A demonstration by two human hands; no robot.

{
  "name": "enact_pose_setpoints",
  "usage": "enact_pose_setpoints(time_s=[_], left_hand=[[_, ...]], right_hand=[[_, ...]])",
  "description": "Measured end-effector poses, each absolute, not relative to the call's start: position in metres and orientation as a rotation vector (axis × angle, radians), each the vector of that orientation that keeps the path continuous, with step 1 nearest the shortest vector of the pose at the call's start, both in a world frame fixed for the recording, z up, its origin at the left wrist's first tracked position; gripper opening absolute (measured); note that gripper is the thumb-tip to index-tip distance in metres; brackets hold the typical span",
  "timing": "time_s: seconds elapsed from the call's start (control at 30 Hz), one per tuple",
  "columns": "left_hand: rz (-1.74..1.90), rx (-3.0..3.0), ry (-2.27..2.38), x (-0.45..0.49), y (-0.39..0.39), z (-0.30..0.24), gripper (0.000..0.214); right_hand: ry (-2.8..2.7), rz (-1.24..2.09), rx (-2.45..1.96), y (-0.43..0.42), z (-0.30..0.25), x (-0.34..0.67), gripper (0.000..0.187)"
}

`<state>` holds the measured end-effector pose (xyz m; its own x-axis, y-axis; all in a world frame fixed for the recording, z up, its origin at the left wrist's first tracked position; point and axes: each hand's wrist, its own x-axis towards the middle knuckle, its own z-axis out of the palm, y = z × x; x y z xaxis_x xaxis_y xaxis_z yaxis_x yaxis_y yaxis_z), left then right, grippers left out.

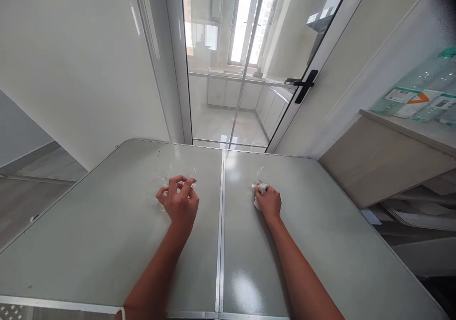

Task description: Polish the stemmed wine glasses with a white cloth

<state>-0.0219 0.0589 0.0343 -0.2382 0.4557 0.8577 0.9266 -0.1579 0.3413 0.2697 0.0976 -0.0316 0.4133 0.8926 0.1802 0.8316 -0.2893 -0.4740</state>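
Observation:
My left hand [178,203] is above the left half of the table, its fingers bent and curled around part of a clear glass [194,184]. More clear glassware [154,187] stands close about these fingers; its outlines are faint and I cannot make out each piece. On the right half, my right hand [270,202] is closed on a crumpled white tissue [262,188]. Just beyond it shows the thin round outline of another clear glass [266,169], next to the tissue; whether the fingers also grip this glass is hidden.
A pale grey-green table [107,244] with metal edging has a metal seam [221,225] down its middle. Behind it stands a glass door [221,96] with a black handle [306,86]. Plastic bottles [409,99] sit on a shelf [402,141] at the right.

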Motion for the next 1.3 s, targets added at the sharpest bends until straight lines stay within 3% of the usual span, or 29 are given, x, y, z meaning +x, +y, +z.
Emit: enact_pose_setpoints(time_s=[0.17, 0.3, 0.5, 0.57, 0.67, 0.87, 0.97, 1.03, 1.1, 1.2, 1.3], left_hand=[[-1.501, -1.535, -1.468, -0.016, 0.053, 0.041, 0.040], [-1.665, -1.541, -1.174, -0.006, 0.044, 0.046, 0.032], [-1.952, -1.829, -1.048, 0.016, 0.033, 0.035, 0.026], [-2.036, -1.935, -1.028, 0.023, 0.032, 0.031, 0.027], [-2.135, -2.068, -1.032, 0.032, 0.030, 0.027, 0.026], [-2.345, -2.129, -1.240, 0.036, 0.031, 0.018, 0.018], [-2.457, -2.079, -1.355, 0.036, 0.039, 0.013, 0.012], [-2.658, -2.099, -1.431, 0.039, 0.045, 0.008, 0.050], [-2.919, -2.301, -1.529, 0.044, 0.052, 0.000, 0.071], [-3.155, -2.701, -1.690, 0.049, 0.060, -0.013, 0.062], [-3.446, -2.643, -1.672, 0.048, 0.068, -0.019, 0.058]], right_hand=[[-1.478, 0.186, -2.175, 0.096, -0.023, 0.268, 0.031], [-1.484, 0.254, -2.324, 0.088, -0.011, 0.275, 0.038], [-1.630, 0.572, -2.483, 0.069, 0.013, 0.293, 0.045], [-1.690, 0.862, -2.304, 0.063, 0.026, 0.286, 0.046], [-1.723, 1.328, -1.693, 0.053, 0.043, 0.257, 0.040], [-1.643, 1.802, -1.129, 0.037, 0.038, 0.205, 0.040], [-1.598, 1.719, -1.084, 0.039, 0.026, 0.201, 0.043], [-1.528, 1.550, -1.070, 0.045, 0.019, 0.202, 0.044], [-1.512, 1.458, -1.052, 0.052, 0.012, 0.203, 0.045], [-1.624, 1.416, -1.111, 0.058, 0.003, 0.207, 0.049], [-1.727, 1.271, -1.146, 0.057, 0.004, 0.213, 0.051]])
